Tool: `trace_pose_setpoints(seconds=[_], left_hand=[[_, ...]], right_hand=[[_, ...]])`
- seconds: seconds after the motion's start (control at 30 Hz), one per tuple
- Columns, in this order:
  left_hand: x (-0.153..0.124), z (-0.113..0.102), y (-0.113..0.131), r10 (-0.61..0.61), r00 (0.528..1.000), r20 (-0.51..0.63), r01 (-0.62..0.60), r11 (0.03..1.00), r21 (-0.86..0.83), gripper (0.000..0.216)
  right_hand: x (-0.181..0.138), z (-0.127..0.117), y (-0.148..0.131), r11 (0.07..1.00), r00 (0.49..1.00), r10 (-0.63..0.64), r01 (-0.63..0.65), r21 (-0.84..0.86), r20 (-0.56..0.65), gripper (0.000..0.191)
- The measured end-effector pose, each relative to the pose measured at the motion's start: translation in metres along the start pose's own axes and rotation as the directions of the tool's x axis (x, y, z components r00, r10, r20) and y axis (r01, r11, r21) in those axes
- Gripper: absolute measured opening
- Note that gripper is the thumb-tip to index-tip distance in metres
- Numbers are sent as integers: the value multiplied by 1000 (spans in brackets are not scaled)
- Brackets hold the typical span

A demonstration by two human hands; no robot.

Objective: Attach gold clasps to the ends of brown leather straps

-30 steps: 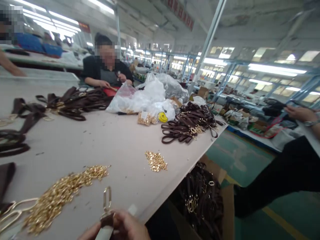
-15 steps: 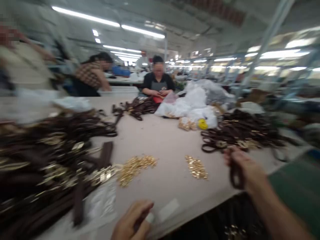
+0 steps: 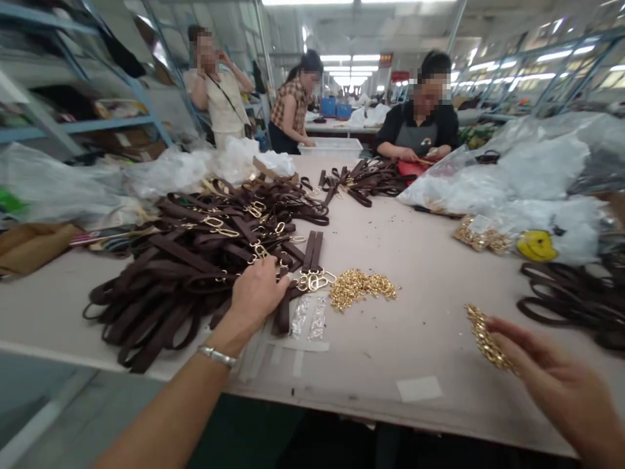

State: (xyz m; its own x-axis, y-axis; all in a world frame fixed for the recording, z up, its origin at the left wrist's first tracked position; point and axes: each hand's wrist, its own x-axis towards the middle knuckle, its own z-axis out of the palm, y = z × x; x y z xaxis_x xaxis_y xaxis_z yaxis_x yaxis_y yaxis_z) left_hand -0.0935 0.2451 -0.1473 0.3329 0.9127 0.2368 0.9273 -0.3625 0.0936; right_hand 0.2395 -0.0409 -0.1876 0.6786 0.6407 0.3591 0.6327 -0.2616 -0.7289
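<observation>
left hand (image 3: 257, 293) on flat leathery dark-brown straps (image 3: 159, 319) | right hand (image 3: 549, 368) at small gold metallic pieces (image 3: 481, 332) | both grips: cannot tell | apparently kept within reach

This is a workshop on a factory floor, apparently for leather-like goods. Brown straps (image 3: 156, 293) lie heaped in bulk on a long worktop (image 3: 415, 241), beside a pile of small gold fittings (image 3: 359, 288) and bulging plastic bags (image 3: 541, 172). A person in an apron (image 3: 410, 135) works at the far end. Blue metal racks (image 3: 114, 122) stand left; rows of strip lights (image 3: 342, 58) recede overhead.
</observation>
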Motion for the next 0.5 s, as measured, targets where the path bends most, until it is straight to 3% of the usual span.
trace_pose_setpoints(seconds=[0.07,0.17,0.3,0.5], left_hand=[[11,8,-4,-20,998,58,20,1000,8,32],[14,16,-7,-20,995,99,21,1000,-5,34],[9,21,-4,-21,995,97,28,997,-75,40],[8,32,-1,-10,999,44,25,930,-367,44]], right_hand=[[-15,35,-4,981,970,-183,190,-30,160,28],[-37,87,-33,905,845,-395,424,-4,362,26],[-43,133,-82,822,718,-440,564,-80,539,34],[-36,174,-117,795,725,-416,583,-167,549,44]])
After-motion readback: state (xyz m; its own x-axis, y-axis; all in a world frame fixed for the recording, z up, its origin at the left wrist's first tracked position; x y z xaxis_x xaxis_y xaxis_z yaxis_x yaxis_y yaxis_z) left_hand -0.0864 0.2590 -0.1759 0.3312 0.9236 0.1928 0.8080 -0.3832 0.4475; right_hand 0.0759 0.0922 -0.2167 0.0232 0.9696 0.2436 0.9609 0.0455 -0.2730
